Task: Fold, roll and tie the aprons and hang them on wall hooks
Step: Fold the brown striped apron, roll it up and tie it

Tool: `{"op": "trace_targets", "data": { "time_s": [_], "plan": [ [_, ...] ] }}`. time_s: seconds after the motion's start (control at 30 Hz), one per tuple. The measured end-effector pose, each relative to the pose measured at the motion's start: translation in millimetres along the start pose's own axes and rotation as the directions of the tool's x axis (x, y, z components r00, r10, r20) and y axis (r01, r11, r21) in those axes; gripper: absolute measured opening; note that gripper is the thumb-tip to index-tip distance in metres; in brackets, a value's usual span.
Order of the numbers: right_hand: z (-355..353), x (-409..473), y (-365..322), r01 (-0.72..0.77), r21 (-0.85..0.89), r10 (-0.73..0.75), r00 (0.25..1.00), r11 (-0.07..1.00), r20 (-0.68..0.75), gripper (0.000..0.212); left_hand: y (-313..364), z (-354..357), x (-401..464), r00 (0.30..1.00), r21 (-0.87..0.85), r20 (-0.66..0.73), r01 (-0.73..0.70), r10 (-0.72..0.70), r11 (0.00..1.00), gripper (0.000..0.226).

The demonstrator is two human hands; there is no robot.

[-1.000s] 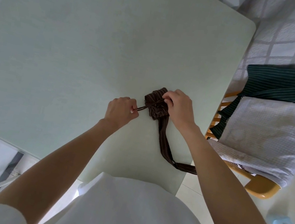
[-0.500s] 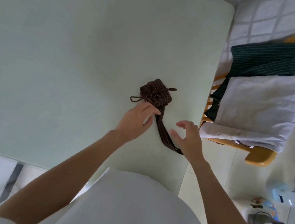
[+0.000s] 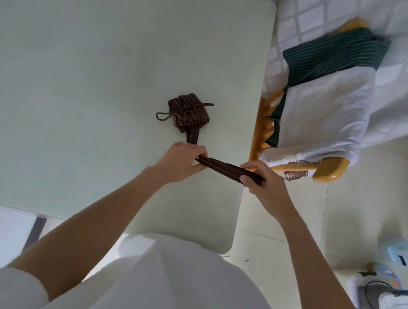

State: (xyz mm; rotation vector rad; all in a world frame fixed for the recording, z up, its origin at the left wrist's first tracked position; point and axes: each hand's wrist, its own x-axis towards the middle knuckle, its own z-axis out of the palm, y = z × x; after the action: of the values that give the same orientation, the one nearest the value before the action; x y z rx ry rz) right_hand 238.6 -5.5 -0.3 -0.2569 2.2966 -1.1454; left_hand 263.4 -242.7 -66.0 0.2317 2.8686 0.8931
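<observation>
1. Two hands on one strap: my left hand (image 3: 181,160) and right hand (image 3: 264,182) each pinch the brown neck strap (image 3: 225,168), stretched flat between them, running left to right.
2. The rolled, tied brown striped apron (image 3: 187,113) sits on the bench (image 3: 74,77), just beyond my left grip, strap trailing back to it.
3. So the left's nearer; lifting by the strap should drag the bundle toward me, I reckon.
4. Green striped apron (image 3: 332,54) waits on the chair (image 3: 329,171).

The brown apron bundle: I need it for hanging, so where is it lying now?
Head view: the brown apron bundle lies on the table, right of centre, just beyond the left hand, towards the chair.
</observation>
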Motion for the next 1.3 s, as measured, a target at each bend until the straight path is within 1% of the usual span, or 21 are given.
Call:
{"op": "trace_targets", "data": {
  "time_s": [0.1,0.17,0.23,0.33,0.4,0.43,0.5,0.57,0.63,0.7,0.73,0.83,0.87,0.9,0.97,1.0,1.07,1.13,1.2,1.23,1.3],
  "plan": [
    [-17.8,-11.8,-14.4,0.101,0.095,-0.106,0.993,0.99,0.051,0.017,22.0,-18.1,-18.1,0.995,-0.05,-0.086,-0.053,0.049,0.997,0.014],
    [-21.7,-15.3,-28.6,0.169,0.126,-0.178,0.982,0.978,0.066,0.016,40.1,-33.4,-27.6,0.989,-0.129,-0.124,-0.093,0.077,0.987,0.014],
    [-25.1,-16.3,-46.0,0.243,0.133,-0.255,0.964,0.961,0.079,0.015,59.0,-47.5,-38.1,0.985,-0.222,-0.174,-0.051,0.012,0.974,0.015],
    [-31.4,-12.3,-77.0,0.327,0.15,-0.347,0.928,0.933,0.133,0.015,80.8,-68.2,-53.2,0.947,-0.38,-0.293,0.009,-0.13,0.925,0.017],
    [-34.3,-12.8,-100.0,0.371,0.168,-0.402,0.887,0.913,0.228,0.022,93.8,-82.1,-66.9,0.895,-0.446,-0.397,0.007,-0.205,0.895,0.017],
    [-35.0,-13.0,-110.8,0.393,0.174,-0.427,0.863,0.903,0.27,0.025,98.2,-88.8,-72.7,0.875,-0.468,-0.427,0.003,-0.229,0.884,0.017],
    [-33.4,-14.1,-132.8,0.473,0.171,-0.502,0.81,0.865,0.302,0.027,106.3,-101.4,-86.1,0.859,-0.491,-0.443,0.008,-0.257,0.871,0.016],
    [-26.4,-16.1,-156.3,0.546,0.178,-0.573,0.756,0.819,0.317,0.022,113.2,-115.6,-103.3,0.847,-0.498,-0.453,0.02,-0.28,0.867,0.014],
    [-16.2,-17.9,-180.9,0.577,0.16,-0.595,0.734,0.801,0.329,0.015,119.9,-133.5,-119.6,0.824,-0.53,-0.476,0.01,-0.307,0.848,0.015],
    [-5.8,-20.8,-205.8,0.592,0.141,-0.598,0.715,0.793,0.362,0.021,125.3,-153.4,-135.7,0.798,-0.581,-0.499,-0.019,-0.338,0.813,0.018],
    [0.5,-22.7,-217.1,0.59,0.162,-0.6,0.695,0.791,0.396,0.023,127.5,-164.5,-144.8,0.776,-0.609,-0.519,-0.04,-0.36,0.792,0.02],
    [22.1,-34.7,-250.1,0.569,0.286,-0.625,0.59,0.771,0.51,0.025,131.7,-197.7,-175.6,0.681,-0.674,-0.585,-0.106,-0.441,0.731,0.028],
    [34.2,-39.2,-263.0,0.582,0.316,-0.65,0.552,0.749,0.523,0.027,130.1,-209.1,-190.0,0.64,-0.673,-0.614,-0.12,-0.461,0.73,0.028],
    [46.5,-44.5,-276.9,0.604,0.329,-0.674,0.532,0.726,0.513,0.027,126.7,-220.4,-204.3,0.604,-0.655,-0.644,-0.12,-0.469,0.746,0.027],
    [72.4,-55.5,-306.2,0.629,0.348,-0.71,0.523,0.695,0.471,0.027,116.6,-243.1,-236.0,0.555,-0.592,-0.69,-0.062,-0.465,0.804,0.019],
    [85.4,-61.4,-321.7,0.644,0.346,-0.722,0.519,0.682,0.458,0.026,111.4,-255.2,-252.5,0.55,-0.562,-0.698,-0.025,-0.458,0.827,0.015],
    [112.0,-73.4,-354.9,0.709,0.32,-0.761,0.476,0.629,0.441,0.022,102.8,-281.4,-286.4,0.549,-0.53,-0.702,0.021,-0.453,0.848,0.015],
    [139.0,-83.0,-388.1,0.771,0.295,-0.799,0.422,0.565,0.429,0.016,93.9,-309.0,-318.7,0.551,-0.536,-0.699,0.018,-0.456,0.844,0.019],
    [161.0,-90.8,-420.6,0.806,0.287,-0.822,0.377,0.518,0.426,0.012,84.8,-334.5,-345.5,0.574,-0.548,-0.684,0.002,-0.449,0.837,0.02],
    [181.4,-95.4,-446.3,0.814,0.303,-0.836,0.352,0.495,0.42,0.011,74.7,-355.6,-366.0,0.576,-0.51,-0.696,0.024,-0.428,0.86,0.022],
    [193.4,-97.4,-474.4,0.797,0.329,-0.828,0.344,0.507,0.442,0.011,64.5,-377.7,-379.7,0.576,-0.444,-0.712,0.074,-0.402,0.893,0.025]
  ]
}}
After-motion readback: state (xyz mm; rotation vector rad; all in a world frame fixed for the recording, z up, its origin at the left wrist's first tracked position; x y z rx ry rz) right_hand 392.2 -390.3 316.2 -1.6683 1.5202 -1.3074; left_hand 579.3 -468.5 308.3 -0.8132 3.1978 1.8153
